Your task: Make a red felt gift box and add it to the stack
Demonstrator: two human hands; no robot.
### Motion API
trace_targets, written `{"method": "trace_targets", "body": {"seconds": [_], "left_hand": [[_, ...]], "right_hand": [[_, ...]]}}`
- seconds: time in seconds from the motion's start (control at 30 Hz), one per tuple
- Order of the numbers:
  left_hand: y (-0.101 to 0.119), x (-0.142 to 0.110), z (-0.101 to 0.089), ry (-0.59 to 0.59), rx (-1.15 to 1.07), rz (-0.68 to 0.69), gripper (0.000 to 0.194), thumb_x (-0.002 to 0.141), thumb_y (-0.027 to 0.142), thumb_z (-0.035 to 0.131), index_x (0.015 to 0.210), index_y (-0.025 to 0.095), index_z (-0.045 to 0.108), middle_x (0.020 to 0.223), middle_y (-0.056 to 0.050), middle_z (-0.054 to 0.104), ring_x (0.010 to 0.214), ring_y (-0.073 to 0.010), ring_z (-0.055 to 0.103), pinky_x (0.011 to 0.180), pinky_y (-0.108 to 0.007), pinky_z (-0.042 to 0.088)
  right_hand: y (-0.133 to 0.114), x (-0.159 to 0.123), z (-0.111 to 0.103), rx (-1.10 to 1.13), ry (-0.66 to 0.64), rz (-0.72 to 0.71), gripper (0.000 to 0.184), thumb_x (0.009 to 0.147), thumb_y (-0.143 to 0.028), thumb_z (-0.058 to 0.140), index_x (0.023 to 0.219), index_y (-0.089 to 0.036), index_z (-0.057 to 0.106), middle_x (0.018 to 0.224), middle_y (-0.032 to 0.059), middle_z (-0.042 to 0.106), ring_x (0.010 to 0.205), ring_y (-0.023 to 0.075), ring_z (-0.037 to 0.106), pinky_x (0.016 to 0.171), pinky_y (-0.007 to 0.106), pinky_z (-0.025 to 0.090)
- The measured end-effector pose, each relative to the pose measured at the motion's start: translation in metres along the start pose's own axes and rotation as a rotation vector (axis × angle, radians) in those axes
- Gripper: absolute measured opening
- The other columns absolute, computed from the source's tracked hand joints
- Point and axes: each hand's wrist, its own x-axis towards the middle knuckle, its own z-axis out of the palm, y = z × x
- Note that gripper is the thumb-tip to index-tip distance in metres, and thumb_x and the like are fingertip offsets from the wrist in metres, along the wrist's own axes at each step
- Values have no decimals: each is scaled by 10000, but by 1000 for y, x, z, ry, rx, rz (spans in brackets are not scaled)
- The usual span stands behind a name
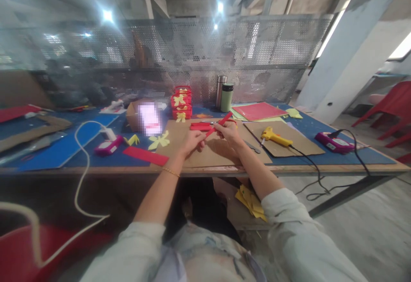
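Observation:
A narrow red strip [224, 120], of felt or paper, slants between my hands above a brown cardboard sheet [215, 158]. Its lower end is pinched in the fingers of my left hand [193, 141]. My right hand [230, 133] grips it farther up, and its top end sticks out beyond the fingers. Just behind my hands lies a flat red piece [199, 126], partly hidden. By my right fingers an orange loop shows, perhaps a scissors handle. Left of my left hand are a wider red strip [146, 155] and a yellow bow-like cutout [159, 141].
Red boxes with yellow bows [181, 102] are stacked behind. A green bottle [227, 97] and a steel flask [220, 91] stand nearby. At right are a yellow glue gun [276, 136], its cord and a purple power block [334, 142]; another purple block [108, 145] sits left.

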Motion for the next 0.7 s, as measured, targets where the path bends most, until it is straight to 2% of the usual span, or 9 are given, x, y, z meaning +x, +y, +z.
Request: {"method": "trace_targets", "body": {"seconds": [0.13,0.23,0.33,0.4,0.5,0.6,0.7], "left_hand": [[1,-1,0,0,6,12,362,984,233,645,638,166,561,477,30,551,383,-80,493,428,-197,399],[0,-1,-1,-25,32,3,360,989,273,626,650,176,554,480,28,551,402,-97,509,466,-217,421],[-1,0,-1,35,246,49,336,1004,290,578,690,176,610,506,2,593,498,-142,581,589,-271,486],[0,0,0,135,513,160,274,985,336,624,776,172,692,640,-43,703,680,-196,674,764,-341,521],[1,1,2,226,867,354,231,929,387,732,1031,183,773,1014,-111,808,1027,-283,712,1024,-451,441],[-2,3,4,220,993,406,290,950,340,719,1187,178,761,1150,-140,797,1123,-304,702,1088,-483,389],[-6,7,3,182,966,397,236,984,292,669,1152,172,783,1159,-136,800,1110,-289,713,1067,-451,423]], "right_hand": [[0,1,0,4,11,9,466,734,-552,817,543,-209,566,454,-5,533,394,86,411,383,231,316],[1,1,1,19,19,21,442,726,-516,828,537,-211,570,443,-8,525,390,85,403,372,226,313],[1,1,2,41,41,46,433,724,-482,833,535,-212,551,436,-20,515,383,78,400,370,217,314],[2,1,3,53,50,71,420,728,-467,831,546,-210,552,434,-26,514,380,76,403,369,212,316],[3,0,5,61,46,99,406,736,-449,825,546,-202,563,430,-24,520,374,75,403,367,211,317],[4,-2,6,61,26,118,432,750,-441,818,514,-200,547,423,-13,524,369,73,400,366,212,321],[4,-3,7,61,12,137,462,764,-462,816,503,-203,537,412,-11,516,363,76,404,361,210,322]]}}
